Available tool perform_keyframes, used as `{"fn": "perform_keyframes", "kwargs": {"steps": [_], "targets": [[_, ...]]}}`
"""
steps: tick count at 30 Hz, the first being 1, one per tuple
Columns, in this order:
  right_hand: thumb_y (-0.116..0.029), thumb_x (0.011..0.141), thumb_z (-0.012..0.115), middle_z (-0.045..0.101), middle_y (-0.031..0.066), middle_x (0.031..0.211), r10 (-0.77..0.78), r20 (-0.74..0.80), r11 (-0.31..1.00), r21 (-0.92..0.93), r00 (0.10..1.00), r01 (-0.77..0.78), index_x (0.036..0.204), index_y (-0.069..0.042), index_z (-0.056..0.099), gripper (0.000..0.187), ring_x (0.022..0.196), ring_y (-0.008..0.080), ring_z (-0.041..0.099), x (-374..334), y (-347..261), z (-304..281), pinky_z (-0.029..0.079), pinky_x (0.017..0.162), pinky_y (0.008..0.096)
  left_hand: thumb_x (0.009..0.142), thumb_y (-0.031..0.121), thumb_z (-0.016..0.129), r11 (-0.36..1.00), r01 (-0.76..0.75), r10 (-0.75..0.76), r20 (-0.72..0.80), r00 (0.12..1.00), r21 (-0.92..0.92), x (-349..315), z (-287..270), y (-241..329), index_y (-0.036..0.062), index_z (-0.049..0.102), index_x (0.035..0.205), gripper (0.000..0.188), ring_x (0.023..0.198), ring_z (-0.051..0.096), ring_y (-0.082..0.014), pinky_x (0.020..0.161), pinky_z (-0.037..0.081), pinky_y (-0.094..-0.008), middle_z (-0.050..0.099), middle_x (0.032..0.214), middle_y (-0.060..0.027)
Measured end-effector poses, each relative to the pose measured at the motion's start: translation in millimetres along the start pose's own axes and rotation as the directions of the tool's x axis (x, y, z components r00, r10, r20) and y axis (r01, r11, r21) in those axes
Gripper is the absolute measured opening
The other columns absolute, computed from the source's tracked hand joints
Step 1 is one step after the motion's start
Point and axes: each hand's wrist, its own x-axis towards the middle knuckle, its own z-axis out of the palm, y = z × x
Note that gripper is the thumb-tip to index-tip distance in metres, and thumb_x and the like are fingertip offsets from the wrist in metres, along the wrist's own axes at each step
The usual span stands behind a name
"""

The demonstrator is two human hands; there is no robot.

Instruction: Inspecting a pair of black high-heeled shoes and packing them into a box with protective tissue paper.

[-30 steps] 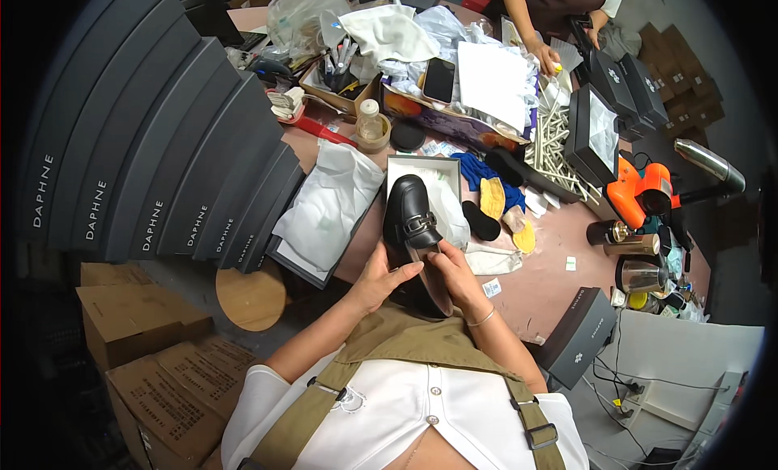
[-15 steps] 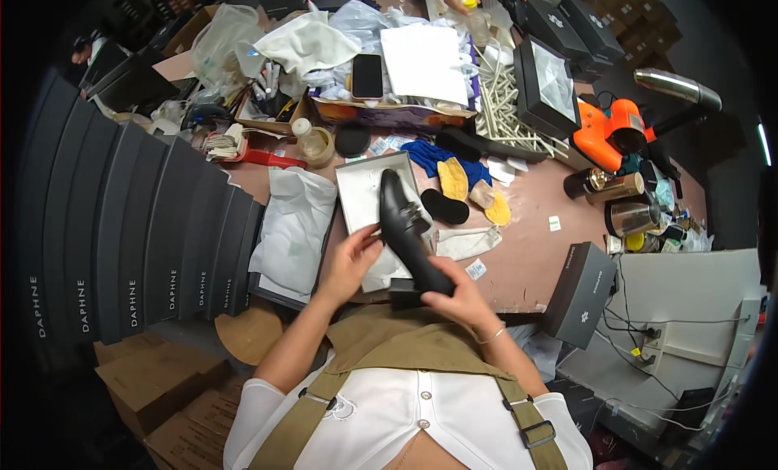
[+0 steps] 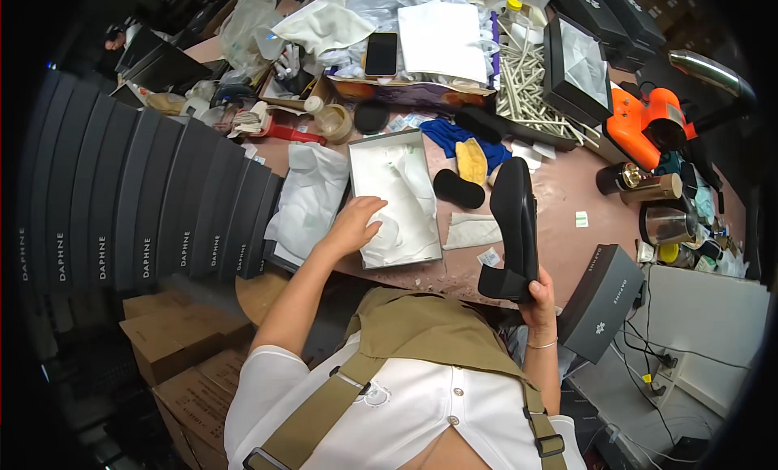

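A black heeled shoe [image 3: 517, 219] is held up on the right, toe pointing away and its sole turned to view. My right hand [image 3: 539, 300] grips it at the heel end. The open shoe box [image 3: 438, 239] lies on the table in front of me, with white tissue paper [image 3: 412, 186] inside. My left hand [image 3: 354, 224] reaches over the box's left side, fingers stretched out near the paper and holding nothing. To the left of that box, crumpled white paper [image 3: 308, 190] lies over another dark box.
A row of dark shoe boxes [image 3: 154, 194] stands along the left. An orange heat gun [image 3: 640, 126] and several jars [image 3: 664, 219] are at right. Beyond the open box lie black pads [image 3: 459, 189], a yellow cloth [image 3: 470, 160] and a blue cloth [image 3: 442, 136].
The shoe has left its place over the box and moved right in my right hand, turning its sole into view. My left hand has come off the shoe and is now at the box.
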Motion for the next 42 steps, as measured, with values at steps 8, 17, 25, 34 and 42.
{"fn": "perform_keyframes", "kwargs": {"steps": [8,17,25,34,42], "targets": [[-0.043,0.078,0.065,0.064,0.0113,0.100,0.062,0.121,0.886,0.451,0.991,-0.110,0.117,0.000,0.055,0.059,0.090,0.0235,0.065,-4.5,35.0,16.4,0.053,0.068,0.0337,0.080,0.008,0.055,0.871,0.024,0.008,-0.063,0.998,0.490,-3.2,31.4,-35.3,0.0069,0.065,0.090,0.014,0.109,0.051,-0.0304,0.103,0.028,-0.0608,0.061,0.098,-0.0109],[-0.052,0.081,0.059,0.060,0.0072,0.116,-0.084,0.127,0.585,0.810,0.988,-0.054,0.120,-0.013,0.057,0.055,0.091,0.0316,0.058,-37.9,77.5,72.5,0.045,0.050,0.0254,0.089,0.009,0.052,0.904,0.028,-0.215,-0.397,0.892,-0.426,-10.6,-7.4,-3.2,-0.0005,0.055,0.103,0.017,0.067,0.056,-0.0223,0.065,0.046,-0.0344,0.059,0.078,-0.0116],[-0.045,0.074,0.069,0.063,0.0179,0.112,-0.046,0.166,0.902,0.431,0.985,-0.031,0.122,0.007,0.054,0.072,0.095,0.0281,0.063,-101.5,76.5,115.2,0.053,0.071,0.0328,0.088,0.010,0.059,0.931,-0.264,0.098,-0.524,0.846,-0.253,-22.6,0.5,26.4,-0.0004,0.064,0.098,0.015,0.083,0.064,-0.0297,0.076,0.049,-0.0349,0.066,0.090,-0.0156],[-0.027,0.077,0.068,0.065,0.0132,0.114,-0.016,0.292,0.998,-0.050,0.956,0.032,0.115,0.007,0.062,0.052,0.103,0.0168,0.060,-123.0,53.4,125.2,0.044,0.094,0.0287,0.091,0.011,0.062,0.689,-0.258,-0.006,-0.361,0.933,-0.677,-115.2,-31.8,46.5,-0.0013,0.065,0.097,0.014,0.073,0.054,-0.0064,0.067,0.045,-0.0221,0.063,0.082,-0.0010],[-0.026,0.086,0.065,0.065,0.0029,0.099,0.122,0.341,0.992,-0.013,0.932,-0.125,0.114,0.002,0.060,0.040,0.088,0.0107,0.061,-129.4,78.9,91.4,0.048,0.081,0.0247,0.089,0.014,0.064,0.857,-0.224,-0.057,-0.518,0.853,-0.464,-160.8,6.1,87.9,-0.0004,0.064,0.094,0.015,0.063,0.054,-0.0131,0.058,0.044,-0.0259,0.061,0.075,-0.0075]]}}
